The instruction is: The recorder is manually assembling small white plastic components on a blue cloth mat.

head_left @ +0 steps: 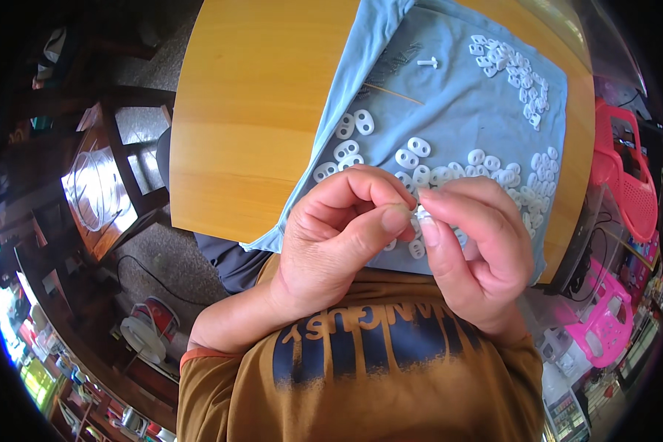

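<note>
Over a round, honey-coloured wooden table draped with a pale blue cloth strewn with small white two-holed plastic pieces, the left hand and right hand are pinching one such piece between fingertips, pink plastic chairs standing nearby.

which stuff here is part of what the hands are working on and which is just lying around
In use: left hand, right hand, small white piece pinched between them, loose white two-hole pieces, far pile of white pieces, blue cloth.

Lying about: pink plastic chairs, wire spool, wooden table.
</note>
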Demonstrator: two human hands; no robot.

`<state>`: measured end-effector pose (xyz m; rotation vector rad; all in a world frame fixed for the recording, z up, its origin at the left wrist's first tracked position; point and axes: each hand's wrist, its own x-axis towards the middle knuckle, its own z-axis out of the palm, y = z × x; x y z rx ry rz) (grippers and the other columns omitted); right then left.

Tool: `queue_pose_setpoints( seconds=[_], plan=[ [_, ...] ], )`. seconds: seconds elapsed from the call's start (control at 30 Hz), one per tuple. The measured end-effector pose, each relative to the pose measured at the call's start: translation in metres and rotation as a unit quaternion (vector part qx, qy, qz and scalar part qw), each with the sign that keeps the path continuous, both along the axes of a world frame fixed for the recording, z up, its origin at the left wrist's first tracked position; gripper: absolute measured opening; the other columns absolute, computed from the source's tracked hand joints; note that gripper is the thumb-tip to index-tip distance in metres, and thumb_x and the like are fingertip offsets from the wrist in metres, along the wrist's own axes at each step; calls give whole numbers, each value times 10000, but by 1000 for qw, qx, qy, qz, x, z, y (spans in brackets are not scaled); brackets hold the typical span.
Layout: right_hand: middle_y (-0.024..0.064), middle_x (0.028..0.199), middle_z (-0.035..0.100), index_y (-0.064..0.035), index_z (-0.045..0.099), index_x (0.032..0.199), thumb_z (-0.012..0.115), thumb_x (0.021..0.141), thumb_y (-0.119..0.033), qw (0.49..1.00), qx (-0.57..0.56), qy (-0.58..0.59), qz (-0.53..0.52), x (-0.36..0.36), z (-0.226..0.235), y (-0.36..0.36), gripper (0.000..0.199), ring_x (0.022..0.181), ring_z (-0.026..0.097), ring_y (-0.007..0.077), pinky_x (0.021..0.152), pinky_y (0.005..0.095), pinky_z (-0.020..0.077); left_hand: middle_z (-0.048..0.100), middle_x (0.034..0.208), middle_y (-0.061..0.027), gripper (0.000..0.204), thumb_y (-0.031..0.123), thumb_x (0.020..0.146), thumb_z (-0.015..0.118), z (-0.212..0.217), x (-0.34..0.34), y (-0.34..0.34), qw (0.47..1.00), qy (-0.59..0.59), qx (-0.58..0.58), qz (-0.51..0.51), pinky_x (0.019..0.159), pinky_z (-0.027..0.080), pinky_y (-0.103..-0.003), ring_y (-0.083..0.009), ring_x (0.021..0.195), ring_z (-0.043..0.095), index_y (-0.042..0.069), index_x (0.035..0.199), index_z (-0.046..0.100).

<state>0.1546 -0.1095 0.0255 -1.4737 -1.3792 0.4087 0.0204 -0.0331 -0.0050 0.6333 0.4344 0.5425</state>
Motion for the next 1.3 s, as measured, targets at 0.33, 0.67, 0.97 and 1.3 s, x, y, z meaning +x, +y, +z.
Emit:
queue_pose_setpoints(
  seconds=[0.33,0.67,0.97,1.3],
  plan=[
    [95,762,590,32,615,965,595,716,129,1000,-4,-5,4,-1,-1,-1,268,603,569,164,510,250,461,553,891,-59,13,10,867,545,1,-1,-1,1000,-4,17,5,711,439,-238,-106,775,525,5,878,548],
    [98,756,597,33,623,963,600,715,124,1000,-15,8,5,0,-2,-3,265,610,568,165,522,246,463,556,917,-71,39,-27,862,530,-2,-1,-3,999,-13,39,8,732,466,-243,-114,812,541,-12,896,541],
    [96,754,592,30,627,968,598,707,126,1000,-26,5,5,0,-2,-6,280,616,566,165,531,244,459,542,927,-73,47,-49,851,528,-3,1,-4,997,6,77,19,737,478,-249,-118,814,546,-21,886,543],
    [94,789,612,22,625,976,601,771,96,977,-69,200,-32,-4,-5,-11,219,672,591,152,595,234,467,540,928,-74,75,-53,836,549,-4,1,0,991,17,134,8,726,468,-245,-117,804,544,-22,905,550]
  ],
)
